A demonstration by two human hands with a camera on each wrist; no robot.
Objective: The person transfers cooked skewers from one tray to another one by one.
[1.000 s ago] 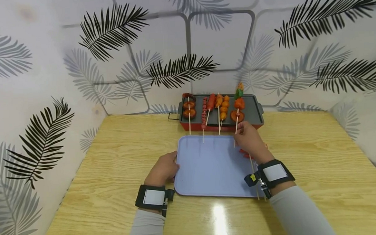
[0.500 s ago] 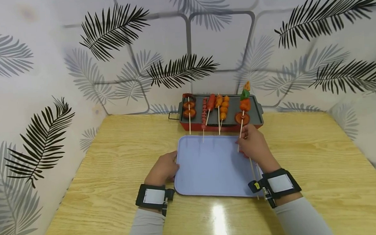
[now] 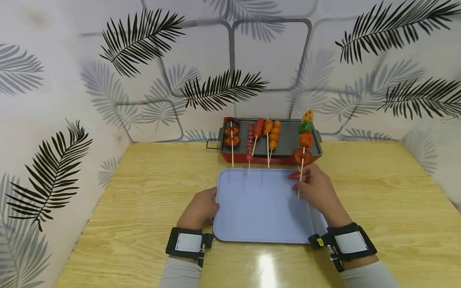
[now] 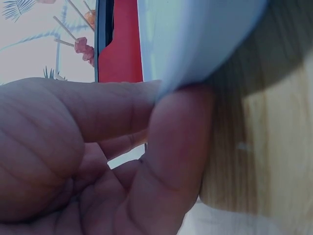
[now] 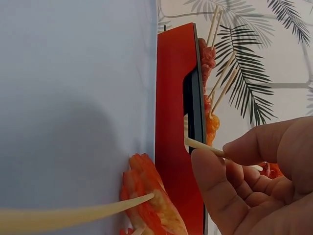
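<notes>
My right hand pinches the stick of a vegetable skewer; yellow, green and orange-red pieces and a brown round slice are threaded on it. These pieces stand over the grill's right end. In the right wrist view, thumb and finger meet on the pale stick. My left hand grips the left edge of a pale blue tray; the left wrist view shows its thumb and finger on the tray rim. Beneath my right hand, a skewer with a red-orange piece lies on the tray's right side, partly hidden.
Behind the tray stands a red and black toy grill with a wire handle at its left. Several skewers, including a sausage and orange balls, lie on its left half. The wooden table meets leaf-patterned walls.
My right hand has moved right and nearer to me, carrying the vegetable skewer toward the grill's right front corner. My left hand has stayed on the tray edge.
</notes>
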